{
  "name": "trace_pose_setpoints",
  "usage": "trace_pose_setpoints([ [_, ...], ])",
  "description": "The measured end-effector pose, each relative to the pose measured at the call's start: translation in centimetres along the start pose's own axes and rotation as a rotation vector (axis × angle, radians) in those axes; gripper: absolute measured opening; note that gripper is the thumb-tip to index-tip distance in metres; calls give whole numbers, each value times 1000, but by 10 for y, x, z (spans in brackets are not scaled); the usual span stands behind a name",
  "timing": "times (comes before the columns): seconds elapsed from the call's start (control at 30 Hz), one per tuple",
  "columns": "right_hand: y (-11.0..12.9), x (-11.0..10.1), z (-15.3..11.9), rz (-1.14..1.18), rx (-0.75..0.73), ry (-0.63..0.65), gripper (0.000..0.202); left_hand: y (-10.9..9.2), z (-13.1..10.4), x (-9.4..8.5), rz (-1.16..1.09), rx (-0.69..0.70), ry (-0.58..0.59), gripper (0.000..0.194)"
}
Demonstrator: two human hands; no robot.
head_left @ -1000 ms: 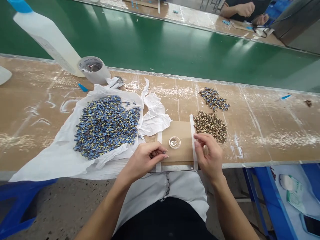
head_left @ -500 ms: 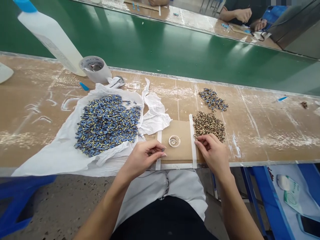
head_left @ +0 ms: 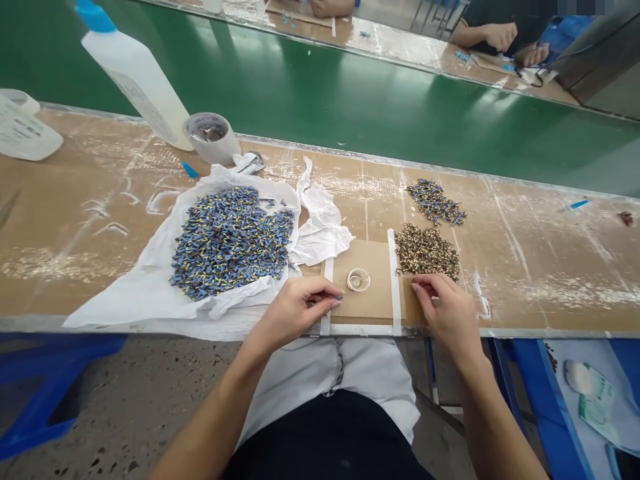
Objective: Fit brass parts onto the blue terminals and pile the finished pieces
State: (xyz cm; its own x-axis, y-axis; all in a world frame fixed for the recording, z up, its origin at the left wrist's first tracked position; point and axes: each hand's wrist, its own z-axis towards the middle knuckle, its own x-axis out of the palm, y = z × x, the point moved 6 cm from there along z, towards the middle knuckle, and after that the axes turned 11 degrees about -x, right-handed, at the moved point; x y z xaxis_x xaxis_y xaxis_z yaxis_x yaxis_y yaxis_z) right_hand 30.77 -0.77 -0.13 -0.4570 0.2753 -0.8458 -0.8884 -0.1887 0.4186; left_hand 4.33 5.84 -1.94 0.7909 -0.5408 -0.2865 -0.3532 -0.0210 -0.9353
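My left hand (head_left: 305, 305) pinches a small blue piece (head_left: 339, 297) between thumb and forefinger, over the left edge of a cardboard pad (head_left: 370, 307). On the pad stands a small round clear cup (head_left: 359, 280) with a thin curved strand in it. My right hand (head_left: 445, 303) has its thumb and forefinger brought together just below a heap of small brown-and-cream parts (head_left: 427, 250); anything between those fingertips is too small to make out. Left of the pad, a large heap of small blue, yellow and dark pieces (head_left: 233, 243) lies on white paper (head_left: 135, 293).
Behind the brown heap lies a smaller blue-and-brown heap (head_left: 436, 201). A white bottle with blue cap (head_left: 140, 80), a tape roll (head_left: 213, 137) and crumpled paper (head_left: 323, 223) stand or lie at left. Beyond the green strip (head_left: 300, 100), other people's hands work.
My right hand has shifted a little to the right, away from the tape strip and the heap's edge. My left hand keeps its pinch beside the cup. The whole view has moved slightly.
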Motion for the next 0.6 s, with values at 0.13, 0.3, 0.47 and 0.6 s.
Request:
trace_pose_setpoints([
  [0.13, 25, -3, -10, 323, 86, -89, 11, -2, -1, 3, 6, 0, 61, 15],
  [0.3, 73, 22, -7, 673, 78, -3, 6, -6, -2, 4, 32, 6, 77, 18],
  [0.47, 87, 38, 1, 766, 105, 28, 8, -13, -4, 6, 73, 88, 77, 17],
  [0.6, 91, 44, 2, 745, 111, 61, 9, -14, -5, 8, 103, 137, 87, 16],
])
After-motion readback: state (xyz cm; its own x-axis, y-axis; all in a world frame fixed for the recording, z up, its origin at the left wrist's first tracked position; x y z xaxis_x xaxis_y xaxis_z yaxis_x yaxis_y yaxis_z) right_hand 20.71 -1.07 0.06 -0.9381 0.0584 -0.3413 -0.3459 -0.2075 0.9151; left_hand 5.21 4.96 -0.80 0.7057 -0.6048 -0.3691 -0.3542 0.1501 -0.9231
